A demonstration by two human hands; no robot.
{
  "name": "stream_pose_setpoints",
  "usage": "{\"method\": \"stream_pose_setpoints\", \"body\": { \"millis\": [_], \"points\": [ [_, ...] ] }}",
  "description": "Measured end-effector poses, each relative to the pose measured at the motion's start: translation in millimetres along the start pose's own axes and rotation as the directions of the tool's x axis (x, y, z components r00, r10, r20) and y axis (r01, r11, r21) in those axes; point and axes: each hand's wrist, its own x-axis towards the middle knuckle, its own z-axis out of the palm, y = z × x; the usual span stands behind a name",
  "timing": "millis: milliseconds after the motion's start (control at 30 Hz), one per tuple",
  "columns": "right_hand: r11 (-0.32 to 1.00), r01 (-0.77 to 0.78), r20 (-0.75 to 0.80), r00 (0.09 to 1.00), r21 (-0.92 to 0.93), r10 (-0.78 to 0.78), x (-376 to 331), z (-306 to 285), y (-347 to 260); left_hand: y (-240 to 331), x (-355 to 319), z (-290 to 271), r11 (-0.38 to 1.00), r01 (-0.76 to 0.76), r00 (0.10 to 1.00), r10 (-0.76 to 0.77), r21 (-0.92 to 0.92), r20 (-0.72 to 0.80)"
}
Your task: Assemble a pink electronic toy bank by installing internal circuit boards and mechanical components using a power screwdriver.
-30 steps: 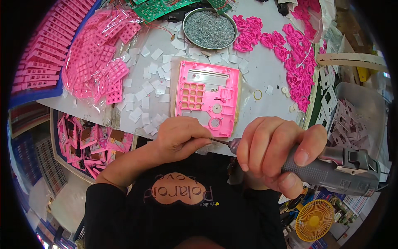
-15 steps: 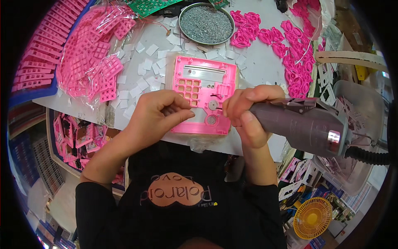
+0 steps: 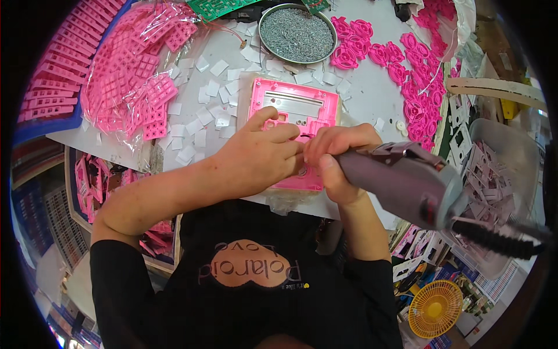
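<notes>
Pink plastic forms the rectangular casing (image 3: 317, 123) lying ribbed side up on our white worktop (image 3: 372, 98), directly in front of us. Our right hand (image 3: 343, 148) is closed around the front end of a grey cylindrical power screwdriver (image 3: 407, 183), whose black ribbed cable (image 3: 494, 238) runs off to the right; our fingers hide its tip. Our left hand (image 3: 261, 154) reaches over the casing, one finger stretched out and the others bent, just beside the right hand; we cannot tell whether it pinches anything. Beyond the casing we have a round metal dish (image 3: 299, 61) full of small silvery screws (image 3: 297, 34). Small white square pieces (image 3: 204, 115) lie scattered to the left, near heaped pink keypad parts (image 3: 125, 87).
</notes>
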Motion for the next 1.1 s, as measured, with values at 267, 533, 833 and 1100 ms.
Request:
{"method": "stream_pose_setpoints", "body": {
  "millis": [267,533,833,1100],
  "points": [
    [0.999,-0.014,0.001,1.000,-0.053,0.014,1.7,-7.8,-3.0,-3.2,3.1,5.0,0.992,0.031,0.999,-0.028,-0.121,0.024],
    [0.825,0.035,0.013,0.999,0.564,-0.051,16.0,0.3,-53.1,18.3,-11.9,-12.7,0.813,0.356,0.921,-0.389,-0.460,0.024],
    [0.864,0.042,-0.002,0.999,0.502,-0.048,14.6,8.2,-55.1,28.1,-15.4,-13.7,0.828,0.328,0.921,-0.388,-0.455,-0.041],
    [0.941,0.123,-0.173,0.982,0.314,-0.070,7.8,-29.9,-46.7,-70.5,-68.5,-90.6,0.736,0.642,0.751,-0.660,0.215,0.016]
  ]
}}
